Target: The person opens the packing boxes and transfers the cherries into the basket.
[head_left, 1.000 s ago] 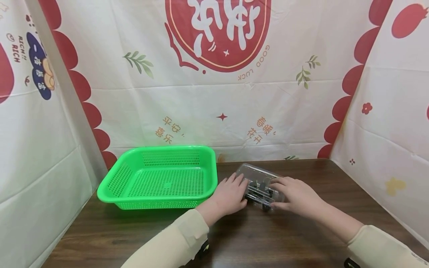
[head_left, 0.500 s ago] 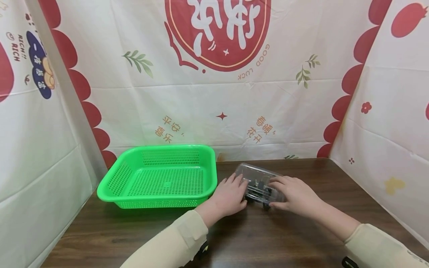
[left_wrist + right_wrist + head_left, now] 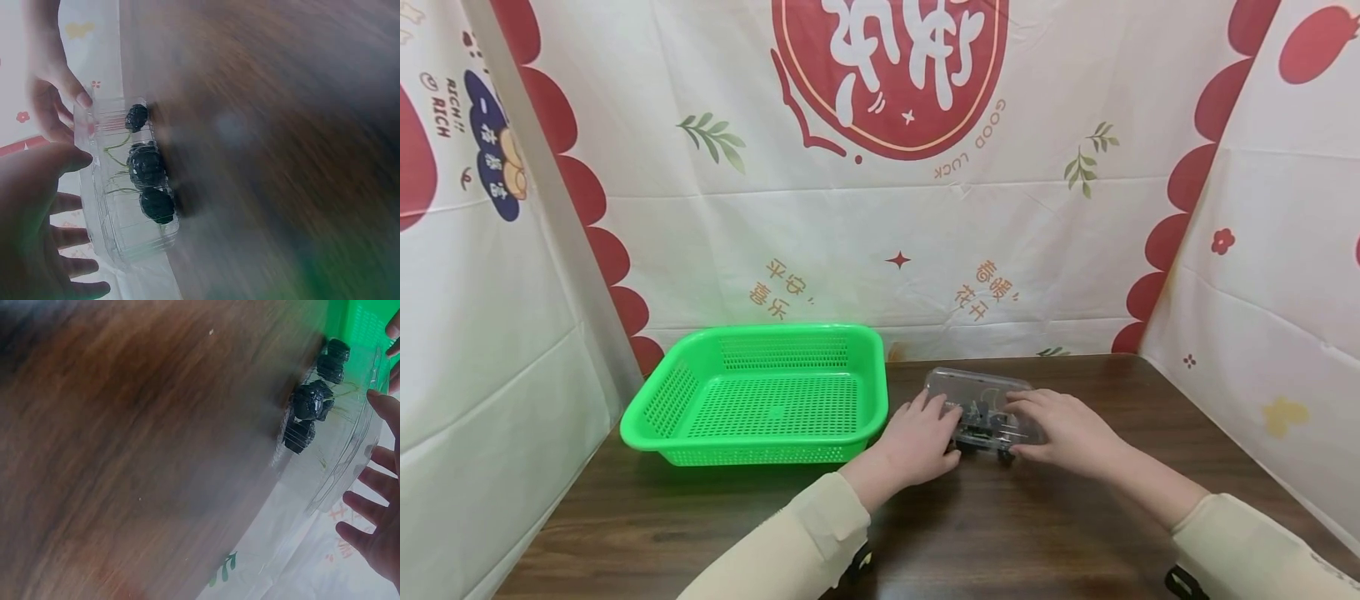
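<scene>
A clear plastic clamshell box (image 3: 976, 392) sits at the middle right, with several dark berries (image 3: 147, 165) on green stems inside, which look like mulberries. My left hand (image 3: 917, 442) holds its left end, thumb at the lid's rim and fingers spread over the top. At the opposite end my right hand (image 3: 1067, 433) has its thumb at the near side and its fingers over the lid. In the right wrist view the clamshell's lid edge lies right at the thumb and fingertips, and the berries (image 3: 309, 400) show low in the box.
A green perforated basket (image 3: 775, 454) stands to the left, close to the left hand. Both rest on a dark wooden table (image 3: 1000, 533). Printed white cloth (image 3: 865, 217) hangs behind and on both sides.
The clamshell box has turned slightly between the hands and now lies less slanted. Both hands have shifted a little with it; the basket stays put.
</scene>
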Motion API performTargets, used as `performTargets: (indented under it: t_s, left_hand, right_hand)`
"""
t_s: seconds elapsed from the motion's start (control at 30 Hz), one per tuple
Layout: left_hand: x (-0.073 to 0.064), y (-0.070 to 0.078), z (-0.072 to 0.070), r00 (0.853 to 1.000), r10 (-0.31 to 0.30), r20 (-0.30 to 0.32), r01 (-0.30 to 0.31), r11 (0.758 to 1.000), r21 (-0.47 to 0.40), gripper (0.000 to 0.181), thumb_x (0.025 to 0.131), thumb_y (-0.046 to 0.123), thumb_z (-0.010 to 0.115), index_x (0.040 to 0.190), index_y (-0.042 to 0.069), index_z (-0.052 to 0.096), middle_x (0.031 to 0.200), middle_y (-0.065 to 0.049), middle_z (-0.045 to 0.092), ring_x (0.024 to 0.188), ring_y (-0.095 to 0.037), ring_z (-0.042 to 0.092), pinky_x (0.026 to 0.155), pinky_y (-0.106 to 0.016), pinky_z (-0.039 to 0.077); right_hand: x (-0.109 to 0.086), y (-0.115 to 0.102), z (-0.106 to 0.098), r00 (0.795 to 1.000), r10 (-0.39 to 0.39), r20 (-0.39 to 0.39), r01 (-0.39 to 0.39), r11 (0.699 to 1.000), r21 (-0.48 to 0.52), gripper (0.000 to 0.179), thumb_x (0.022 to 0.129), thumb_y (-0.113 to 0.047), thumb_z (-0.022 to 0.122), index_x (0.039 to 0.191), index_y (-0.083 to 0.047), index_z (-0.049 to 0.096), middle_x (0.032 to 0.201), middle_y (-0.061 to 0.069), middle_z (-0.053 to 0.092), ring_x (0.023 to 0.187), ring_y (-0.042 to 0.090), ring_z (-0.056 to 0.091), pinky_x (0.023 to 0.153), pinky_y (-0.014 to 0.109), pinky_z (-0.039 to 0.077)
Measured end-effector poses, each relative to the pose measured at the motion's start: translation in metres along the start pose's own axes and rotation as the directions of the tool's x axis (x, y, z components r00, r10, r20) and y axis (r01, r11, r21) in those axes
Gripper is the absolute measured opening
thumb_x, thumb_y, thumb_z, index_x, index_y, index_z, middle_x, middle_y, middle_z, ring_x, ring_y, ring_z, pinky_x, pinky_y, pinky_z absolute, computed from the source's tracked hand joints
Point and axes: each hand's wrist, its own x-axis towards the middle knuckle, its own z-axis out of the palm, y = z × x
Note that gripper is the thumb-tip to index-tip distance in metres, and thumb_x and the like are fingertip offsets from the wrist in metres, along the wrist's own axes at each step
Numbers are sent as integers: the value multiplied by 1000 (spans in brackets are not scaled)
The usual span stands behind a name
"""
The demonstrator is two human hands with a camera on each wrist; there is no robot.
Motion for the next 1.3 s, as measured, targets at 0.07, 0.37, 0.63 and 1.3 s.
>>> performTargets:
  t_s: [0.07,0.37,0.63,1.3]
  left_hand:
    - [1,1,0,1000,-5,4,5,1000,-17,60,95,48,57,147,21,45,150,-6,40,139,-30,34,106,-45,36]
    - [4,3,1,999,-26,22,27,998,-57,60,95,51,55,148,24,44,153,-3,37,139,-27,34,106,-43,35]
    - [8,6,2,997,-77,17,79,989,-123,57,96,48,55,147,25,46,154,0,36,137,-25,38,105,-42,38]
    - [23,3,5,982,-183,47,188,932,-310,56,95,41,57,147,22,46,156,-2,32,138,-28,37,103,-43,40]
  right_hand:
    - [1,2,0,1000,0,5,0,1000,12,55,76,-38,82,120,-9,68,130,12,59,117,33,55,93,56,43]
    - [3,14,-1,1000,-2,23,1,1000,24,57,77,-33,83,125,-7,65,134,17,55,119,37,53,94,57,42]
    - [6,20,-4,999,8,33,-9,999,32,57,78,-25,82,128,-4,63,131,18,57,119,39,52,93,58,42]
    - [30,26,-1,996,33,85,-31,999,-18,56,79,-22,81,128,-4,62,132,20,55,119,40,53,93,57,43]
